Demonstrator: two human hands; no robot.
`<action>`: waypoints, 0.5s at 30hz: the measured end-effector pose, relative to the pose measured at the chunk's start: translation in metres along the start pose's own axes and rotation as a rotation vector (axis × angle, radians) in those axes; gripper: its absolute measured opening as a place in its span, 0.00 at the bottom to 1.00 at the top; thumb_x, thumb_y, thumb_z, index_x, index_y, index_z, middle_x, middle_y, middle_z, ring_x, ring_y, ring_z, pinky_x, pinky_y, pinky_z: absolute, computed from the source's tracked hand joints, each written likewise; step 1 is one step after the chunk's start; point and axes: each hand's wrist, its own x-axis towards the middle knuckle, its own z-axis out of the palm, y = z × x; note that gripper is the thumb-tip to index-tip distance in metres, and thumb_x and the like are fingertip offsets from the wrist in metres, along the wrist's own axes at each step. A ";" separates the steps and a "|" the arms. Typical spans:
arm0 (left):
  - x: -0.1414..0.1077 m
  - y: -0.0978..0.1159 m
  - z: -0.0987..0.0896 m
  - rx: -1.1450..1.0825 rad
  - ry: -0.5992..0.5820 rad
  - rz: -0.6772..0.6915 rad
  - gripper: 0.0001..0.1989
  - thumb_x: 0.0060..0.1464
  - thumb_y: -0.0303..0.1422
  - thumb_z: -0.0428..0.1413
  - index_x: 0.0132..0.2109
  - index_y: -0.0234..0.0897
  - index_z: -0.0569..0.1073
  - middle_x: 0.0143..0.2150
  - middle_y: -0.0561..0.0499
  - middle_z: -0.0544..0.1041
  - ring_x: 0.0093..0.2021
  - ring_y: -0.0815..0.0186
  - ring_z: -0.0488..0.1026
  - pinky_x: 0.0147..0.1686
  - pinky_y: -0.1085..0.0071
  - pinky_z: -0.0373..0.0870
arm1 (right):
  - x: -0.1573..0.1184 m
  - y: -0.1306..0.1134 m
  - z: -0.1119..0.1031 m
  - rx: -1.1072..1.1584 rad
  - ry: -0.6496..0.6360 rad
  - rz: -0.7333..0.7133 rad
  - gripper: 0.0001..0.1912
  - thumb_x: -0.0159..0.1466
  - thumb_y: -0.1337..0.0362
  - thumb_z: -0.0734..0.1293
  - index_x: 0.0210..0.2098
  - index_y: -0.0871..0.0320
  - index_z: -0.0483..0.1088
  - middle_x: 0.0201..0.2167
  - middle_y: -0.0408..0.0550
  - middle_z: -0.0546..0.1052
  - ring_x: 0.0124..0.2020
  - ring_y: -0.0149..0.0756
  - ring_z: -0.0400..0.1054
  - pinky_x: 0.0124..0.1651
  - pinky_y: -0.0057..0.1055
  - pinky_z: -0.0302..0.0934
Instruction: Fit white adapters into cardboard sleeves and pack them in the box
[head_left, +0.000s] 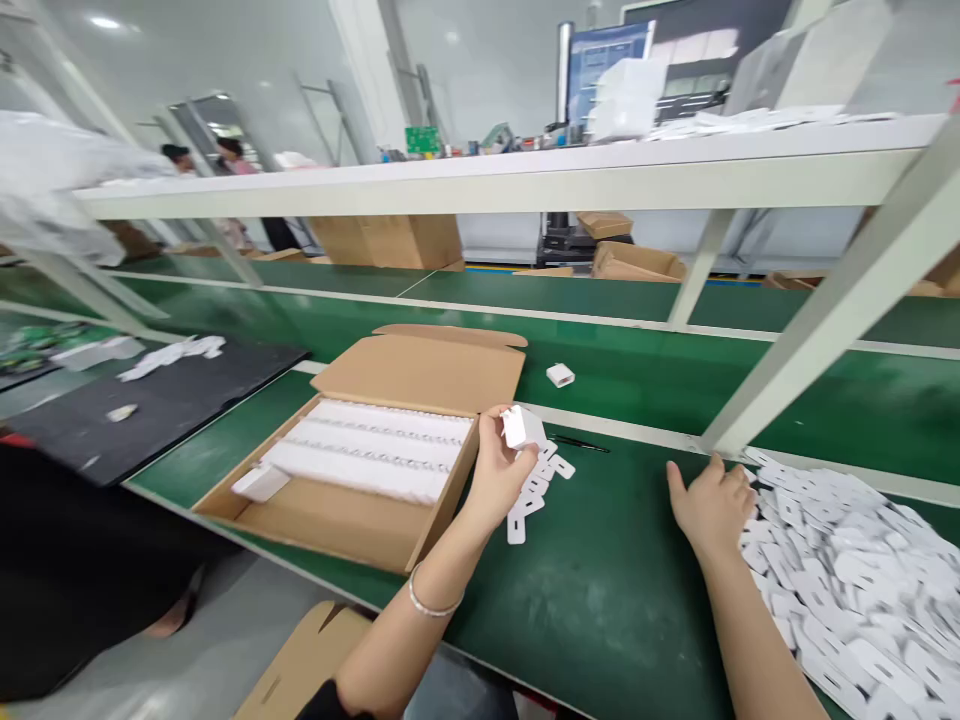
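Observation:
My left hand [501, 470] grips a small white plastic housing [523, 427] between thumb and fingers, just right of an open cardboard box [442, 540]. Rows of similar white pieces [367, 445] fill the back of that box, and one single white piece [261, 482] lies apart at its left. Under the held housing, several flat white slotted plates [534, 492] are scattered on the green bench. My right hand [712, 505], fingers spread, is at the left edge of a large heap of flat white plates [862, 570]; I see nothing in it.
A thin black pen-like tool [579, 443] and another white housing [560, 375] lie behind the left hand. A slanted white post [832, 290] rises by the heap and joins a shelf [510, 180] overhead. At left is a black mat [187, 400] with a person in dark clothing [90, 580] beside it.

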 end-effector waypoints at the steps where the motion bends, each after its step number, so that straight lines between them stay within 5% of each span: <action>1: -0.002 0.007 -0.016 0.036 0.025 0.022 0.23 0.53 0.31 0.60 0.54 0.42 0.62 0.50 0.47 0.72 0.48 0.62 0.74 0.47 0.66 0.73 | 0.001 0.003 0.001 -0.030 -0.050 0.011 0.42 0.69 0.49 0.58 0.65 0.84 0.60 0.64 0.89 0.59 0.69 0.76 0.53 0.67 0.65 0.47; 6: -0.021 0.037 -0.137 0.560 0.195 0.116 0.24 0.56 0.38 0.60 0.57 0.41 0.64 0.51 0.45 0.73 0.50 0.57 0.75 0.50 0.61 0.74 | -0.001 -0.001 0.006 -0.099 -0.179 -0.131 0.43 0.69 0.45 0.54 0.63 0.82 0.65 0.61 0.84 0.64 0.66 0.74 0.57 0.66 0.61 0.51; 10: -0.035 0.057 -0.243 1.347 0.335 -0.082 0.27 0.53 0.37 0.60 0.59 0.38 0.68 0.55 0.41 0.76 0.58 0.47 0.72 0.60 0.52 0.69 | -0.010 -0.014 0.006 -0.099 -0.158 -0.253 0.40 0.68 0.46 0.52 0.61 0.77 0.69 0.57 0.79 0.67 0.64 0.72 0.59 0.65 0.61 0.53; 12: -0.035 0.059 -0.283 1.500 0.295 -0.255 0.27 0.51 0.32 0.57 0.59 0.35 0.68 0.53 0.40 0.77 0.54 0.47 0.75 0.56 0.54 0.71 | -0.015 -0.019 0.006 -0.076 -0.161 -0.283 0.39 0.69 0.46 0.51 0.61 0.75 0.70 0.58 0.77 0.66 0.63 0.71 0.60 0.65 0.61 0.55; 15: -0.028 0.054 -0.318 1.562 0.273 -0.353 0.28 0.47 0.28 0.56 0.57 0.32 0.70 0.53 0.36 0.75 0.56 0.45 0.74 0.55 0.54 0.72 | -0.021 -0.021 0.008 -0.040 -0.171 -0.320 0.39 0.70 0.46 0.50 0.61 0.73 0.70 0.59 0.75 0.65 0.64 0.70 0.60 0.63 0.61 0.57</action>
